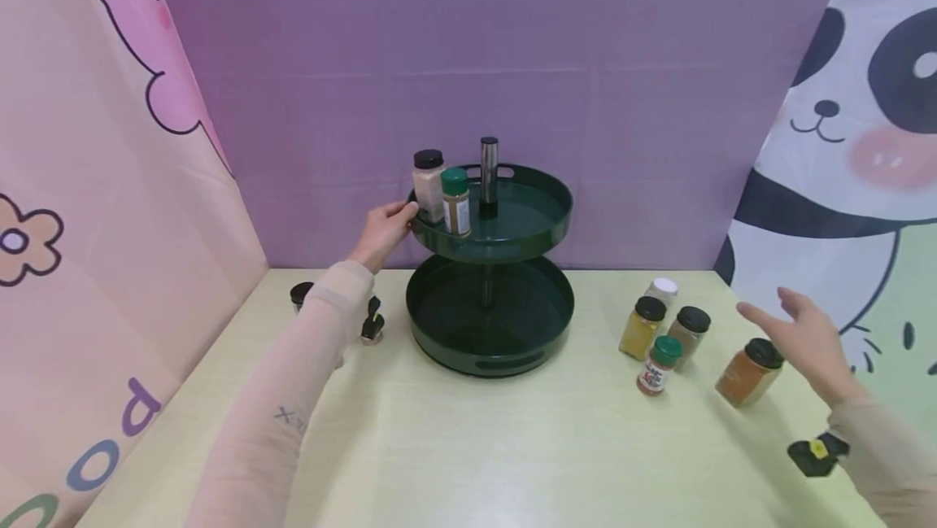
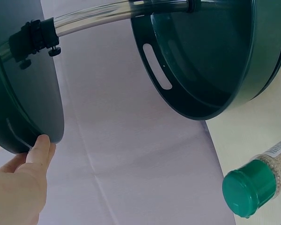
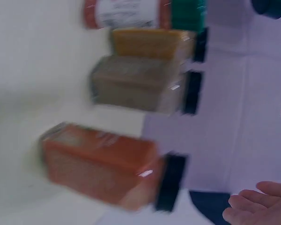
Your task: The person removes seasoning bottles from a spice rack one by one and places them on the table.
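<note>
A dark green two-tier turntable rack [image 1: 489,357] stands on the table. My left hand [image 1: 385,231] grips the left rim of its upper tray [image 1: 523,247], with fingers under the tray wall in the left wrist view. Right by those fingertips, a black-capped spice jar [image 1: 427,186] and a green-capped spice jar [image 1: 456,207] stand on the upper tray. The lower tray [image 2: 201,110] shows bare green inside. My right hand [image 1: 808,345] is raised at the right with its fingers spread and nothing in it, close to a black-capped jar of orange spice [image 1: 747,377].
Left of the orange jar stand a green-capped jar [image 1: 656,369], a yellow spice jar [image 1: 640,333], a grey-brown jar [image 1: 688,333] and a white-capped jar [image 1: 664,290]. Several jars, partly behind my left arm, include a green-capped one [image 2: 250,187]. A purple backdrop [image 1: 351,105] rises behind.
</note>
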Demonstrator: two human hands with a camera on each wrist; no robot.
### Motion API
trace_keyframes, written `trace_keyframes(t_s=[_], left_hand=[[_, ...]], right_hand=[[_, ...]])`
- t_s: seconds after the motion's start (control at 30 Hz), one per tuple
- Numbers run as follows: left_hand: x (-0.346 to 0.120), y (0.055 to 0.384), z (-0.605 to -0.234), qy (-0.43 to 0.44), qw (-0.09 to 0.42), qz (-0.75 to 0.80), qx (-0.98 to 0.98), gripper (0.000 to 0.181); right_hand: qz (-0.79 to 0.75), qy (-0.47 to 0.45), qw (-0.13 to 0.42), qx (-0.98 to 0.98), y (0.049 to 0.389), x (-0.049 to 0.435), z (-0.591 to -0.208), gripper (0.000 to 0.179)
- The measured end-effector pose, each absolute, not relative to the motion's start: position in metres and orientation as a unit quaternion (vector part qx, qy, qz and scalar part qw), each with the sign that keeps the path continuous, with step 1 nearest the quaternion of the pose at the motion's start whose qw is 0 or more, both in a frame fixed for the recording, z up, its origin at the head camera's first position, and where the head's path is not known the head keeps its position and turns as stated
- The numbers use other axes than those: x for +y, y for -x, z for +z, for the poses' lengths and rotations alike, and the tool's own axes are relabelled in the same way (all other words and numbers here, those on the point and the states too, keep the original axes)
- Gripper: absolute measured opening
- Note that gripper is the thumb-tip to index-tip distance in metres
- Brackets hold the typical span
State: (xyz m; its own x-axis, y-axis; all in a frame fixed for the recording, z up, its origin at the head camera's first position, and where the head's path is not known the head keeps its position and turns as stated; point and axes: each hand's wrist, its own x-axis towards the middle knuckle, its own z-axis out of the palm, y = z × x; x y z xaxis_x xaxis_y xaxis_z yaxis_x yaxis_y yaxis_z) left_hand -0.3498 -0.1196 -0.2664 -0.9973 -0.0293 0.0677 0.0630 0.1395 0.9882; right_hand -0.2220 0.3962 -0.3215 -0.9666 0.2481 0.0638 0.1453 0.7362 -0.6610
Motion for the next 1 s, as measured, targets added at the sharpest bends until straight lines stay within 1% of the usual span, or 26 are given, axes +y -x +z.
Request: trace_keyframes(t_s=[0.13, 0.23, 0.37, 0.57, 0.73, 1.0], left_hand=[[-0.122, 0.349, -0.267, 0.012, 0.039, -0.661, -0.749, 0.05], [-0.124, 0.348, -0.267, 0.012, 0.039, -0.664, -0.746, 0.05], [-0.127, 0.347, -0.267, 0.012, 0.04, -0.661, -0.749, 0.049], [-0.132, 0.342, -0.267, 0.012, 0.034, -0.656, -0.754, 0.049], [-0.136, 0.338, -0.27, 0.017, 0.028, -0.629, -0.777, 0.047], [-0.14, 0.329, -0.28, 0.042, 0.043, -0.56, -0.826, 0.044]], right_hand=[[0.365, 0.053, 0.118, -0.922, 0.233, 0.368, -0.302, 0.083], [0.379, 0.017, 0.134, -0.915, 0.241, 0.347, -0.292, 0.077], [0.39, -0.016, 0.123, -0.913, 0.253, 0.322, -0.279, 0.074], [0.409, -0.055, 0.082, -0.907, 0.275, 0.289, -0.265, 0.076], [0.434, -0.064, 0.064, -0.897, 0.292, 0.266, -0.26, 0.077], [0.453, -0.074, 0.052, -0.887, 0.31, 0.243, -0.251, 0.075]])
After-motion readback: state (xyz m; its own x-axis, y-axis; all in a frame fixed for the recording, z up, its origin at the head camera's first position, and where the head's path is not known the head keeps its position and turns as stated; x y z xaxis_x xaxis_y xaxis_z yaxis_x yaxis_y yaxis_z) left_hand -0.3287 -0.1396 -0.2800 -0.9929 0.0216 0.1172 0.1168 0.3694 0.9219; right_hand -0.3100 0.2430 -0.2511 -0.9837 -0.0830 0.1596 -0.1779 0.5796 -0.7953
